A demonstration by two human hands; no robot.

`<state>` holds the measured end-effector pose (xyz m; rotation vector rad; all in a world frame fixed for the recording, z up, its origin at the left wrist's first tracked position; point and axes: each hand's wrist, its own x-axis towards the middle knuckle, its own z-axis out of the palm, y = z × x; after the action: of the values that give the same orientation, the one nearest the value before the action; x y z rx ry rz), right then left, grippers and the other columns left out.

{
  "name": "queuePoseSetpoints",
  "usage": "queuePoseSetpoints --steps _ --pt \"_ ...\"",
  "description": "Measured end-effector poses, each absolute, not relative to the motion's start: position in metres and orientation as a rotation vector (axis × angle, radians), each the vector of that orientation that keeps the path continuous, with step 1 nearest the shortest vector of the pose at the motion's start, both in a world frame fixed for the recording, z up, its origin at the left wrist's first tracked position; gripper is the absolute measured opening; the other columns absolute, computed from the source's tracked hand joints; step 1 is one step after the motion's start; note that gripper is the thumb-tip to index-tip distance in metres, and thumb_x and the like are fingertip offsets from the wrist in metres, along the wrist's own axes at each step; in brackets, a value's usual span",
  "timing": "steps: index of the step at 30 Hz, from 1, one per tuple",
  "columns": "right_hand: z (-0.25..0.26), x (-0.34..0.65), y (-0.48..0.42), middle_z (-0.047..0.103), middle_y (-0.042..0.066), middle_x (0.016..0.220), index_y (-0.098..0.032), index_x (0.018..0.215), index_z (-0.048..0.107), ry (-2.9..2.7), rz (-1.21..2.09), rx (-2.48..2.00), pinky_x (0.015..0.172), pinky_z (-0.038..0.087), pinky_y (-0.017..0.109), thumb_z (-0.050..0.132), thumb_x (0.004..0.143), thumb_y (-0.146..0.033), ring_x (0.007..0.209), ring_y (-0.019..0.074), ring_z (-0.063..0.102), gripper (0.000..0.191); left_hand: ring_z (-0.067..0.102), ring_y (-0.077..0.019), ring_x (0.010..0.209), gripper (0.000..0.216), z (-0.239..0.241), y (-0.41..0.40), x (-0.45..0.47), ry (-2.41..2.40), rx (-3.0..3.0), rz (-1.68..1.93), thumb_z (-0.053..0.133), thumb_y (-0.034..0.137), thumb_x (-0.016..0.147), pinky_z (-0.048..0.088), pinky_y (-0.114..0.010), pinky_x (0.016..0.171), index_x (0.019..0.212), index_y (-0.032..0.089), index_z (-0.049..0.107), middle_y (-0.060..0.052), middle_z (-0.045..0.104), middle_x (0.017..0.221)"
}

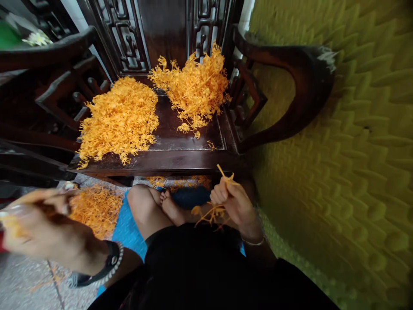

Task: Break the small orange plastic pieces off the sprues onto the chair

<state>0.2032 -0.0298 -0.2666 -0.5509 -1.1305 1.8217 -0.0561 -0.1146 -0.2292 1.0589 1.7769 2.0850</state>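
Orange sprig [206, 214] in right hand [235, 204]; left hand [41, 232] blurred, contents unclear.

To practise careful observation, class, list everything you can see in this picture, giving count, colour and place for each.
chair: one, dark brown wood, centre
left pile: one, orange sprigs, left of the chair seat
back pile: one, orange sprigs, back right of the seat
floor pile: one, orange, on the floor below the seat's left corner
mat: one, blue, under the legs
padded surface: one, yellow-green, right side
wristband: one, black, left wrist
bangle: one, thin, pale, right wrist
held sprigs: a few, orange, in the right hand
foot: one, bare, beside the knee
left hand: blurred, low left, something orange at it
right hand: closed on the held sprigs
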Motion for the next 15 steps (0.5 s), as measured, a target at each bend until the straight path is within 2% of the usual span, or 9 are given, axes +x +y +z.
queuePoseSetpoints --steps 2,4,6,7,9,11,13,15 --pt "-0.263 0.200 -0.023 0.028 -0.007 0.051 -0.023 0.067 0.045 -1.061 1.812 -0.462 0.051 0.034 0.026 0.048 0.092 -0.047 0.047 0.0107 0.030 0.035 0.032 -0.0114 0.045 0.020 -0.233 -0.112 -0.048 1.605 1.072 2.225 0.051 0.039 0.092 0.034 -0.029 0.045 0.101 0.025 0.062 0.002 0.037 0.055" --pt "-0.257 0.193 -0.018 0.036 -0.005 0.055 -0.025 0.073 0.044 -1.040 1.736 -0.481 0.060 0.044 0.031 0.043 0.093 -0.050 0.055 0.0139 0.042 0.032 0.023 -0.0101 0.043 0.023 -0.242 -0.103 -0.028 1.331 1.085 2.077 0.058 0.035 0.087 0.025 -0.027 0.040 0.108 0.023 0.060 0.005 0.030 0.052" --pt "-0.250 0.187 -0.015 0.046 -0.001 0.069 -0.026 0.079 0.043 -1.046 1.688 -0.578 0.072 0.049 0.037 0.034 0.095 -0.050 0.073 0.0174 0.053 0.030 0.021 -0.0095 0.043 0.018 -0.252 -0.091 -0.005 1.153 1.043 1.929 0.057 0.039 0.089 0.019 -0.025 0.040 0.097 0.024 0.058 0.006 0.026 0.053" --pt "-0.247 0.185 -0.014 0.049 0.001 0.076 -0.027 0.082 0.042 -1.057 1.684 -0.636 0.077 0.050 0.040 0.028 0.096 -0.049 0.081 0.0185 0.055 0.030 0.023 -0.0094 0.044 0.022 -0.257 -0.086 0.005 1.128 1.039 1.886 0.055 0.044 0.090 0.021 -0.025 0.041 0.084 0.022 0.055 0.005 0.026 0.054" --pt "-0.243 0.183 -0.014 0.050 0.003 0.086 -0.028 0.088 0.042 -1.076 1.689 -0.720 0.081 0.050 0.043 0.016 0.098 -0.046 0.091 0.0196 0.057 0.033 0.026 -0.0094 0.045 0.048 -0.263 -0.079 0.020 1.118 1.054 1.859 0.047 0.055 0.092 0.025 -0.025 0.044 0.060 0.019 0.038 0.004 0.022 0.052" --pt "-0.242 0.184 -0.014 0.050 0.004 0.087 -0.029 0.092 0.044 -1.070 1.712 -0.745 0.082 0.049 0.044 0.010 0.099 -0.042 0.091 0.0197 0.057 0.037 0.026 -0.0096 0.044 0.062 -0.268 -0.077 0.025 1.122 1.068 1.876 0.038 0.065 0.090 0.027 -0.026 0.044 0.052 0.018 0.023 0.003 0.018 0.049" --pt "-0.242 0.185 -0.013 0.049 0.004 0.084 -0.029 0.096 0.047 -1.032 1.746 -0.743 0.079 0.050 0.042 0.010 0.099 -0.040 0.084 0.0189 0.057 0.039 0.025 -0.0103 0.043 0.070 -0.271 -0.076 0.024 1.119 1.057 1.888 0.024 0.077 0.086 0.027 -0.027 0.043 0.049 0.018 0.020 0.002 0.017 0.046" --pt "-0.243 0.183 -0.011 0.047 0.003 0.081 -0.029 0.100 0.049 -1.003 1.777 -0.741 0.076 0.050 0.040 0.012 0.099 -0.040 0.076 0.0177 0.054 0.038 0.026 -0.0108 0.042 0.073 -0.275 -0.077 0.020 1.129 1.034 1.852 0.012 0.082 0.082 0.025 -0.028 0.041 0.046 0.019 0.019 0.002 0.017 0.045"
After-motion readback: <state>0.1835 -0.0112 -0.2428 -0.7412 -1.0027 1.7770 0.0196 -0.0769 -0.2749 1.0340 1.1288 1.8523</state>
